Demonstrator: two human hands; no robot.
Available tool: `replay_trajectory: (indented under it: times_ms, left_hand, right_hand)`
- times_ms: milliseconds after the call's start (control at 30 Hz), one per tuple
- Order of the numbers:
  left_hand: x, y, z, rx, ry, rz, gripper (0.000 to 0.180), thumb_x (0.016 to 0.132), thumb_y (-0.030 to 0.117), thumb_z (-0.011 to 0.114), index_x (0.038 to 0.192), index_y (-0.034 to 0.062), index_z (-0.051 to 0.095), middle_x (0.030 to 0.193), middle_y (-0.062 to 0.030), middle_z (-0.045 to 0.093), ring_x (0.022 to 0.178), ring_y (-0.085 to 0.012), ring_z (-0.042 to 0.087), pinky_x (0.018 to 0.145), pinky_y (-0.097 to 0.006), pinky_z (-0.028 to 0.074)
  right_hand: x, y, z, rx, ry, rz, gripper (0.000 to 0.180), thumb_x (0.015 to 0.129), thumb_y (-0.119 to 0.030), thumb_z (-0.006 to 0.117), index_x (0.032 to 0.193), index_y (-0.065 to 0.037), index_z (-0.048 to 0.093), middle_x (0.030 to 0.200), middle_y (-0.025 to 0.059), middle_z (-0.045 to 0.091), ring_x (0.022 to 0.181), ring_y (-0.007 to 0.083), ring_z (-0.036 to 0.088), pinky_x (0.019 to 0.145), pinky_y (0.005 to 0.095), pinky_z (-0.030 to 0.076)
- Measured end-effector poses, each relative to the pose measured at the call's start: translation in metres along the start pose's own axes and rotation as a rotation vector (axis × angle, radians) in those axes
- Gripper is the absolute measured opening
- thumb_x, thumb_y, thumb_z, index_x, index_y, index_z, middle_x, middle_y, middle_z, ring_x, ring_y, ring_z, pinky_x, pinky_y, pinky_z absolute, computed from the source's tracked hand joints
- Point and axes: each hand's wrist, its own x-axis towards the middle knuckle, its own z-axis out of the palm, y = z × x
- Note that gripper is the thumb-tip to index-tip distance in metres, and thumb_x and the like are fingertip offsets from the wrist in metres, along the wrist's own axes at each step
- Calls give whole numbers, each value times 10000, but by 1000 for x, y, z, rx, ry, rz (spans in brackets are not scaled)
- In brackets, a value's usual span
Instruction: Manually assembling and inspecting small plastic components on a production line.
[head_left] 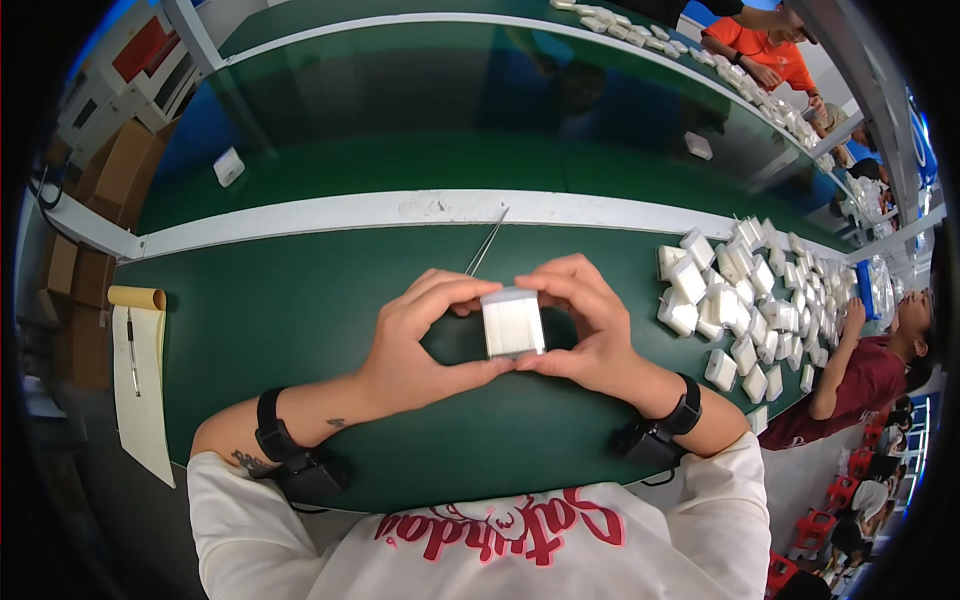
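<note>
So the small white box (513, 322) is a squarish block with a matte, finely ribbed front face, held up over the middle of the green tabletop (300, 300), nearer its front edge. Both hands are pinching it: left hand (420, 335) has fingertips curled onto its top-left corner with the thumb under it, right hand (585, 325) mirrors that on the other side. Black wristbands on both forearms. A thin metal rod (487, 242) lies just behind the hands, slanting toward the tabletop's white back rail. A heap of similar white boxes (745, 300) crowds the right end, and a curled cream paper sheet (140, 385) lies at the left edge.
</note>
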Motion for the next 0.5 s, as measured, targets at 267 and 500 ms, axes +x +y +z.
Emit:
replay_trajectory:
  times_ms: [267, 500]
  left_hand:
    - [-15, -17, 3, -247, -163, -122, 750, 785, 191, 831, 1396, 40, 423, 748, -34, 654, 664, -106, 545, 689, -240, 462]
    - [-13, -7, 5, -104, -106, -34, 742, 756, 83, 835, 1390, 72, 450, 776, -21, 667, 650, -88, 537, 630, -228, 458]
  right_hand:
    - [-8, 8, 8, 67, -73, 2, 612, 820, -49, 778, 1373, -57, 514, 1087, 113, 633, 913, 182, 658, 784, 300, 548]
    - [-10, 7, 10, 320, -62, 118, 710, 806, -64, 809, 1412, -36, 439, 1089, 84, 638, 979, 141, 657, 814, 278, 545]
